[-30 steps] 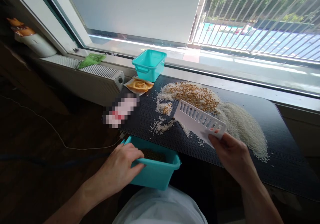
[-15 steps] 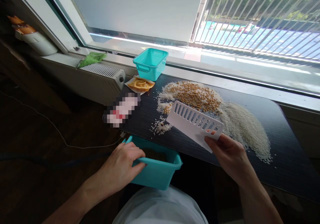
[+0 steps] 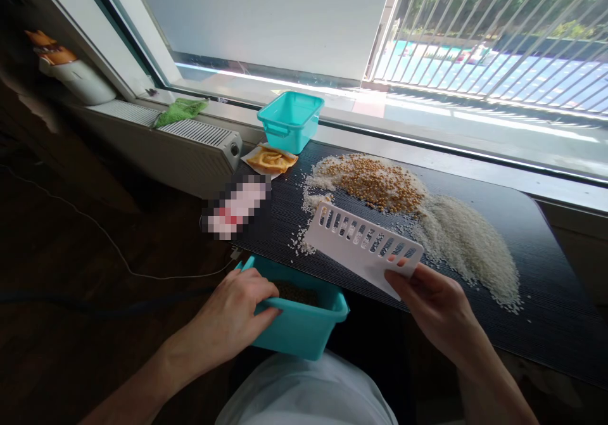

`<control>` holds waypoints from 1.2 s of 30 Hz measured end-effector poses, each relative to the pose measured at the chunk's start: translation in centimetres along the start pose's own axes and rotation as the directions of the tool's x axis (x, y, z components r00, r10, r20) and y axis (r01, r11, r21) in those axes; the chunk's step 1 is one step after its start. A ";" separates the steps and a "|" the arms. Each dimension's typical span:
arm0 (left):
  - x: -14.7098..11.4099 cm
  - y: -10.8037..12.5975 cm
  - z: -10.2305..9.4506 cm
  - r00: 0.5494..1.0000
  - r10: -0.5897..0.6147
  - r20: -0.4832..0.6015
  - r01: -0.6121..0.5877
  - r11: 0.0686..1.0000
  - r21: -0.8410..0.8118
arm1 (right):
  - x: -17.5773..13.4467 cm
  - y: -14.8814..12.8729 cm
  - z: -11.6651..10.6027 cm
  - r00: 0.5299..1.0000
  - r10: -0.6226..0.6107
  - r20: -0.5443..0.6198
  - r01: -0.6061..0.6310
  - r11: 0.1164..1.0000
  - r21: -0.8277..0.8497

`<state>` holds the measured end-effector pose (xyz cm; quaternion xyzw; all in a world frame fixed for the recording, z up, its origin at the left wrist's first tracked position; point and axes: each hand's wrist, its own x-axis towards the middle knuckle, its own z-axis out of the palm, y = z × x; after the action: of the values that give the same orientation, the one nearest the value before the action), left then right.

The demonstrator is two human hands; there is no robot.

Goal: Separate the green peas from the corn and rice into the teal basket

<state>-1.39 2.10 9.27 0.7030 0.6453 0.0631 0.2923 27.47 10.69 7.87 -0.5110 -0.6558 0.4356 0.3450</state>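
My left hand point(image 3: 244, 311) grips the near rim of a turquoise plastic bin point(image 3: 304, 330), held below the table edge against my lap. Small brownish grains point(image 3: 294, 292) lie inside it. In my right hand point(image 3: 434, 298) is a white slotted plastic plate point(image 3: 354, 247), pinched at its right end and tilted over the near part of the table. Beyond the plate spreads a heap of yellow-brown peas point(image 3: 375, 181) mixed with white rice. A larger pile of rice point(image 3: 475, 247) lies to the right. A few rice grains point(image 3: 301, 241) show at the plate's left end.
The dark table point(image 3: 536, 285) stands against the window sill. At its back left are a second turquoise bin point(image 3: 292, 127) and a folded yellow cloth point(image 3: 270, 159) on white paper. A blurred-out item point(image 3: 237, 206) lies at the left edge. A radiator point(image 3: 204, 143) carries a green cloth point(image 3: 180, 111).
The slotted plate in my right hand has moved slightly toward me and left, covering part of the small scatter near the table edge. My left hand keeps its grip on the bin.
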 end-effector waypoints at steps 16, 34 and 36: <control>0.0 0.0 0.1 1.000 0.021 -0.013 -0.021 0.999 0.024 | -0.8 0.2 0.5 0.998 0.033 0.059 -0.034 0.999 0.023; -0.2 0.2 0.1 1.000 -0.001 -0.001 0.001 1.000 0.009 | -2.0 0.0 1.8 0.990 0.040 0.135 -0.046 0.998 0.040; -0.3 0.1 0.1 1.000 -0.002 -0.001 0.002 1.000 0.006 | -2.1 0.1 2.0 0.993 0.023 0.119 -0.027 0.999 0.032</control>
<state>-1.34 1.77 9.36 0.7031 0.6465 0.0613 0.2899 26.20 8.18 7.03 -0.4866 -0.6614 0.4802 0.3085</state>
